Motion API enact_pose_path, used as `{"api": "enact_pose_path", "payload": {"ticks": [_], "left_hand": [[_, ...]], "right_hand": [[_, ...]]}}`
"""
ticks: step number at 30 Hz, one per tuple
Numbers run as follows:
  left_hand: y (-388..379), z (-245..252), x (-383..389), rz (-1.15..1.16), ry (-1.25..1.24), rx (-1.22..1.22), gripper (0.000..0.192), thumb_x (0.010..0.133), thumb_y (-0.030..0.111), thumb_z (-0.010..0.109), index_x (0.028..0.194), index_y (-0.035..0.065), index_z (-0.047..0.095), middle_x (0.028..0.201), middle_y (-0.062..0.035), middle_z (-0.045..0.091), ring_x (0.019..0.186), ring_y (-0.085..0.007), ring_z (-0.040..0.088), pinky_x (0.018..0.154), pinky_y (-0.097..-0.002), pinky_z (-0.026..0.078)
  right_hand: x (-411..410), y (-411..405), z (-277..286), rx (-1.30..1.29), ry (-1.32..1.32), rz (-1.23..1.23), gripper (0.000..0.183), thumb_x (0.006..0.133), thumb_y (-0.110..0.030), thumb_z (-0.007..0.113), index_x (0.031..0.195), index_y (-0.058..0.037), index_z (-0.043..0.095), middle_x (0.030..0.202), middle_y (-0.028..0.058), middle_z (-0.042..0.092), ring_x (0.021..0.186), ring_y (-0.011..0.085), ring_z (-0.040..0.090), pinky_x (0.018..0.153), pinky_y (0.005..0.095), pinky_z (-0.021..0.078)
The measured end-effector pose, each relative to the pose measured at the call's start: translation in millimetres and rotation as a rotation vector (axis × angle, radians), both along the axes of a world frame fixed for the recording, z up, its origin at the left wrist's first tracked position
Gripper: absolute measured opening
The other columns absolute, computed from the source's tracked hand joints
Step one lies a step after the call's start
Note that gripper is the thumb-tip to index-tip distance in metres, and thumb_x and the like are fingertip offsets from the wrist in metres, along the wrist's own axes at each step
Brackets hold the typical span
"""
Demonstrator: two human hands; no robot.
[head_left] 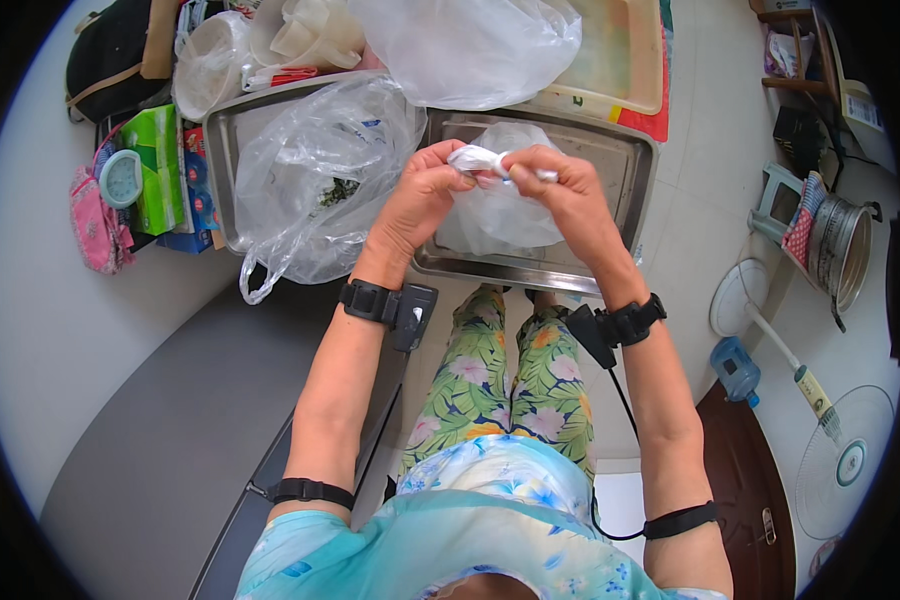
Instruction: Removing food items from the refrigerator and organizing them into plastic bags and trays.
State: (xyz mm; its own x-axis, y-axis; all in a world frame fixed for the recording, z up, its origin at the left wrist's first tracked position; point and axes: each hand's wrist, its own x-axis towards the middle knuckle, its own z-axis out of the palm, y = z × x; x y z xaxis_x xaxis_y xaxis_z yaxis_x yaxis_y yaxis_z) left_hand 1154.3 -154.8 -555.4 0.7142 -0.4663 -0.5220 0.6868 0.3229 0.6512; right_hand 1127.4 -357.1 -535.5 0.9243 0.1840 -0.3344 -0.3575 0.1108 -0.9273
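Both my hands grip the twisted, knotted neck of a translucent white plastic bag (506, 206). My left hand (424, 191) pinches the bunched plastic on one side of the knot. On the other side, my right hand (559, 184) holds the short end between thumb and fingers. Below my hands, the body of the bag hangs over or rests in a metal tray (607, 154); which of the two, I cannot tell. Left of it, a second metal tray (225, 150) bears a clear plastic bag (292, 172) with dark green flaky bits (337, 193) inside.
Behind the trays lie a large white plastic bag (472, 45) and a cream plastic tray (637, 52). Packages, including a green pack (154, 169), crowd the left wall. A fan (847, 461), a water jug (735, 371) and a metal pot (844, 247) stand to the right.
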Motion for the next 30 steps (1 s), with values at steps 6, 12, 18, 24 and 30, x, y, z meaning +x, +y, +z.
{"api": "enact_pose_path", "payload": {"ticks": [6, 12, 18, 24, 30], "left_hand": [[-9.2, 5.7, 0.0, 0.009, 0.087, 0.057, 0.017, 0.088, 0.012, 0.055, 0.1, 0.0018, 0.064, 0.089, -0.0046, 0.067, 0.083, -0.012, 0.06, 0.084, -0.0255, 0.045], [-12.0, -7.1, 2.8, 0.039, 0.096, 0.129, 0.026, 0.095, 0.011, 0.048, 0.114, -0.0012, 0.061, 0.102, -0.0057, 0.066, 0.088, -0.0119, 0.062, 0.08, -0.0272, 0.051], [-20.3, -13.3, -2.9, 0.098, 0.083, 0.168, 0.023, 0.09, 0.002, 0.054, 0.111, 0.0001, 0.063, 0.096, -0.0049, 0.067, 0.078, -0.0122, 0.064, 0.072, -0.0262, 0.053], [-16.0, -32.6, -1.3, 0.256, 0.036, 0.233, 0.01, 0.088, 0.002, 0.058, 0.095, 0.0035, 0.064, 0.09, -0.004, 0.068, 0.077, -0.0121, 0.062, 0.072, -0.0253, 0.051], [14.2, -37.9, 9.3, 0.424, 0.036, 0.398, 0.009, 0.093, 0.005, 0.055, 0.1, 0.0032, 0.058, 0.108, -0.0173, 0.068, 0.09, -0.0221, 0.066, 0.083, -0.0367, 0.054]], "right_hand": [[-4.2, 6.1, -3.9, -1.116, -0.656, 0.221, 0.022, 0.076, -0.003, 0.061, 0.095, -0.0116, 0.069, 0.084, 0.0075, 0.055, 0.081, 0.0246, 0.054, 0.077, 0.0382, 0.0404], [-13.6, 24.0, -20.1, -1.202, -0.658, 0.077, 0.033, 0.076, -0.005, 0.06, 0.107, -0.014, 0.065, 0.093, 0.0081, 0.056, 0.088, 0.0276, 0.055, 0.082, 0.0429, 0.0406], [-17.7, 28.1, -20.1, -1.118, -0.565, 0.146, 0.029, 0.082, -0.006, 0.059, 0.11, -0.0117, 0.063, 0.099, 0.0108, 0.059, 0.094, 0.0296, 0.057, 0.082, 0.0419, 0.0416], [-18.8, 19.6, -14.8, -0.991, -0.615, 0.126, 0.027, 0.083, -0.005, 0.06, 0.109, -0.0087, 0.063, 0.104, 0.0096, 0.061, 0.095, 0.0294, 0.056, 0.083, 0.0405, 0.0433], [-55.7, -23.7, -15.5, -0.71, -0.177, -0.286, 0.008, 0.085, -0.007, 0.062, 0.089, -0.0024, 0.068, 0.088, 0.009, 0.066, 0.09, 0.0278, 0.056, 0.078, 0.0337, 0.0467]]}}
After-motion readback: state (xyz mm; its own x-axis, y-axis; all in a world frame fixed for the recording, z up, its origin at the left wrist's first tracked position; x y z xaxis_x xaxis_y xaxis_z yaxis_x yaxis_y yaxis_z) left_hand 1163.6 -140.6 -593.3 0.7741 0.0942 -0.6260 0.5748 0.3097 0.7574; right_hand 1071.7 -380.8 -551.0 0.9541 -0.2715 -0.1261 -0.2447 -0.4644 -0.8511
